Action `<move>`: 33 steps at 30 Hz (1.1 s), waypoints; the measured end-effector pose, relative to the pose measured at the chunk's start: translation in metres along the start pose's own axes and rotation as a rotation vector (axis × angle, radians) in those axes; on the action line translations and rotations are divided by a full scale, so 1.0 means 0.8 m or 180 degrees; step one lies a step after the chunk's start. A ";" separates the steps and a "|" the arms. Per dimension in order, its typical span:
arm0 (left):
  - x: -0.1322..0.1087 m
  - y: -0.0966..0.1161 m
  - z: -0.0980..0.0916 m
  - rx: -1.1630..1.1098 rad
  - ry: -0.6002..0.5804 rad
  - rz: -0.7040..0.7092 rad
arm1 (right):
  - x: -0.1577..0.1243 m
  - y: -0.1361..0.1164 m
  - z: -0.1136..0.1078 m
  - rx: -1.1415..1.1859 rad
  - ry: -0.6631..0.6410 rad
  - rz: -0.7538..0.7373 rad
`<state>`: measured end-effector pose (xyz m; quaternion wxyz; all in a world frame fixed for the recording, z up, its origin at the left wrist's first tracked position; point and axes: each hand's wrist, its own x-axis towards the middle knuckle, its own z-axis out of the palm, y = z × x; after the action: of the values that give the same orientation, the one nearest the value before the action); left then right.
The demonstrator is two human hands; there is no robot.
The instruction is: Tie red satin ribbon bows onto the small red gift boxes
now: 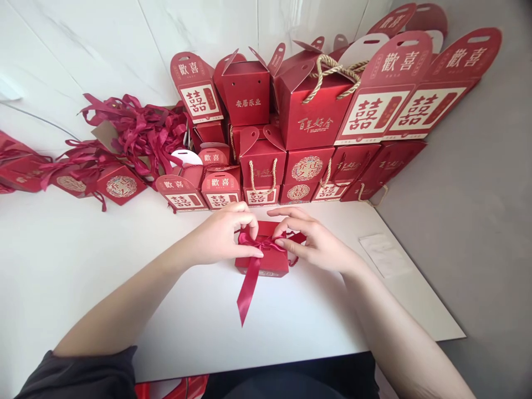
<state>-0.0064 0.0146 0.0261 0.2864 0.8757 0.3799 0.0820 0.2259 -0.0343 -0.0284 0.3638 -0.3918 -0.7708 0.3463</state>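
Observation:
A small red box (272, 263) stands on the white table in front of me, with a crimson ribbon (248, 285) tied in a bow on its top. One ribbon tail hangs over the front of the box and onto the table. My left hand (224, 233) is closed on the bow's left loop, fingers curled and thumb at the knot's left. On the other side, my right hand (313, 238) pinches the right loop between thumb and finger, its other fingers raised. Twisted dark red cord shows at the box's right side.
Stacked red gift boxes (261, 155) line the back of the white table (187, 321). Behind left lies a heap of crimson ribbons (149, 133), beside more ribboned boxes (120, 188). A clear packet (384, 255) lies at the right, near the grey wall (469, 194).

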 end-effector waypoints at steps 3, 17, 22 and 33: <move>0.001 -0.003 -0.001 -0.0012 -0.0020 -0.0029 | 0.000 -0.004 -0.001 0.0130 -0.0049 0.0027; -0.001 -0.003 0.000 -0.0623 -0.0445 -0.0010 | 0.034 -0.002 -0.012 0.0897 -0.0747 0.0080; -0.003 -0.005 0.000 -0.0515 -0.0526 0.0087 | 0.019 0.010 0.002 0.1030 -0.0602 0.0116; -0.004 -0.002 -0.003 -0.0447 -0.0549 -0.0028 | 0.010 0.020 0.006 0.1077 -0.0489 0.0158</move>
<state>-0.0105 0.0143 0.0275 0.3790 0.8556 0.3511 0.0315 0.2244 -0.0214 -0.0418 0.3559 -0.3164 -0.7172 0.5087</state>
